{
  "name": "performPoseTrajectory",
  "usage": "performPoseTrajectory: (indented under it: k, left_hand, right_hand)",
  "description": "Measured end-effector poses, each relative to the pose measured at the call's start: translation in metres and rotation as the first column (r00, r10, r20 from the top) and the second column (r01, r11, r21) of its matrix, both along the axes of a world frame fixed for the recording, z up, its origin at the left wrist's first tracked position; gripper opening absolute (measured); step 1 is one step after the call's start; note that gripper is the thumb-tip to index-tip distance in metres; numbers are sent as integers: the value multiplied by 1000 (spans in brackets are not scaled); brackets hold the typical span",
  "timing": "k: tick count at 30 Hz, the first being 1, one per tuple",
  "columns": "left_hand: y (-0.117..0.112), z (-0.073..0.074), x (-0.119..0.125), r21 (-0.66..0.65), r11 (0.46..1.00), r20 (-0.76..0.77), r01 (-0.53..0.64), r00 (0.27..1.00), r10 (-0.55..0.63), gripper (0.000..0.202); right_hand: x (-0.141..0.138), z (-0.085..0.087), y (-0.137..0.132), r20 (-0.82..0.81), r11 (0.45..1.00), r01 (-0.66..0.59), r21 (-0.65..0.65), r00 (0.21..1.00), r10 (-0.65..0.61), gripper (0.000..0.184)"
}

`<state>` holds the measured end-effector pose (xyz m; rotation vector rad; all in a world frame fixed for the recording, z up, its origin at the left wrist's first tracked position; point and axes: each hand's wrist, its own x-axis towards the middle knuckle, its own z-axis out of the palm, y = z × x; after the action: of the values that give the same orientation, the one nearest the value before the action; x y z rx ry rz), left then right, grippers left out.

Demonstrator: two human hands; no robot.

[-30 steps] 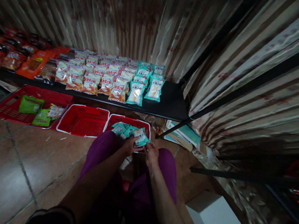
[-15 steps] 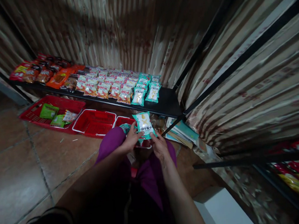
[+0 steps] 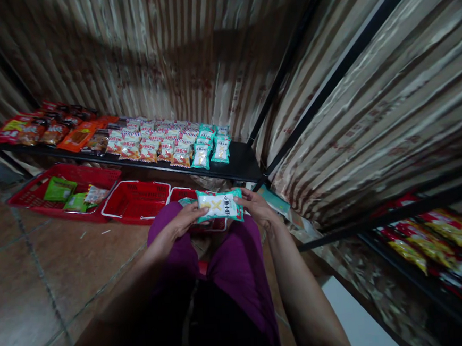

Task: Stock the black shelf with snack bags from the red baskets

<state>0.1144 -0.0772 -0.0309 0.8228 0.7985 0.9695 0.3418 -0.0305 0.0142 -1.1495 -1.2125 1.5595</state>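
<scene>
Between my two hands, above my knees, is a teal and white snack bag (image 3: 217, 205) with yellow pictures and dark lettering, turned sideways. My left hand (image 3: 187, 217) grips its left end, thumb on the front. My right hand (image 3: 256, 204) has hold of its right end. Just below and behind the bag, a small red basket (image 3: 180, 194) is partly hidden by it and by my hands. Matching teal bags (image 3: 221, 148) stand at the right end of the stocked part of the low black shelf (image 3: 236, 164).
Striped white and orange bags (image 3: 149, 147) and red and orange packets (image 3: 54, 131) fill the shelf's left. Below are a red basket (image 3: 139, 201) and a larger one (image 3: 28, 197) holding green packets (image 3: 59, 189). A white box (image 3: 357, 312) and another snack shelf (image 3: 398, 261) are at right.
The teal bag has turned from upright to sideways in my hands. My right hand has moved up to its right end. The view has shifted, so the shelf appears further left and lower.
</scene>
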Motion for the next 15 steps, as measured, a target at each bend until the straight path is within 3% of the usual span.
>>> performPoseTrajectory:
  k: [3,7,9,12,15]
  left_hand:
    - [-15,-15,16,-82,989,112,-127,984,135,43]
    - [-27,-30,30,-149,946,196,-290,929,315,36]
    - [-31,-29,31,-132,945,184,-301,929,321,35]
    - [-35,-22,24,-94,970,145,-222,961,234,36]
    - [-32,-12,13,-60,975,113,-214,969,219,43]
  right_hand:
    - [-10,-10,-1,-47,987,163,1,985,-163,51]
    - [-25,-26,-9,34,969,243,50,969,-245,45]
    - [-30,-32,-9,57,951,295,90,952,-301,42]
    - [-29,-32,2,84,909,367,196,918,-389,37]
    - [-23,-22,15,172,902,297,313,916,-362,34]
